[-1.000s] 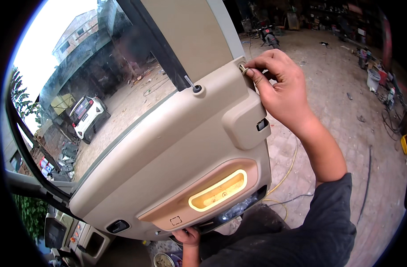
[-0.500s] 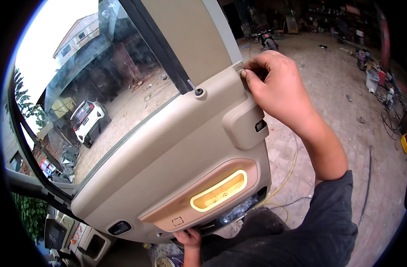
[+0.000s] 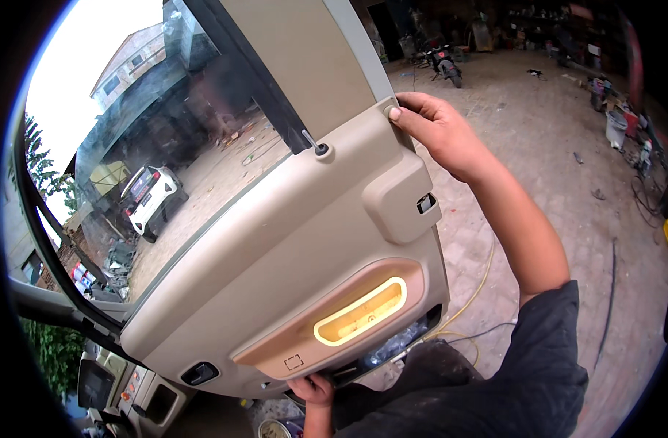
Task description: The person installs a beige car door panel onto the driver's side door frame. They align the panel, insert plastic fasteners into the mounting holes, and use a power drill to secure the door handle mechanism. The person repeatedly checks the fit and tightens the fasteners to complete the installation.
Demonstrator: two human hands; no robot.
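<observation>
A beige door trim panel (image 3: 283, 241) fills the middle of the head view, set on a vehicle door. It carries an armrest with a yellow-lined pull pocket (image 3: 359, 314). At the panel's upper right corner, my right hand (image 3: 443, 135) is closed on the edge. Its thumb presses near a small round plug (image 3: 387, 111), while the other fingers reach behind the edge, partly hidden. Below the armrest, my left hand (image 3: 316, 389) grips the panel's lower edge, with its fingertips out of sight underneath. A lock pin (image 3: 312, 142) stands up from the panel's top edge.
Window glass (image 3: 195, 160) rises behind the panel, with a white car (image 3: 151, 201) outside. A dashboard (image 3: 126, 390) lies lower left, and a can (image 3: 274, 428) stands near my left forearm. Yellow hose (image 3: 480, 285) and cables cross the floor; a motorbike (image 3: 443, 66) is farther back.
My right hand has lowered and flattened against the corner, its thumb now pressing near the plug from the front. The left hand stays under the armrest. The view has shifted slightly.
</observation>
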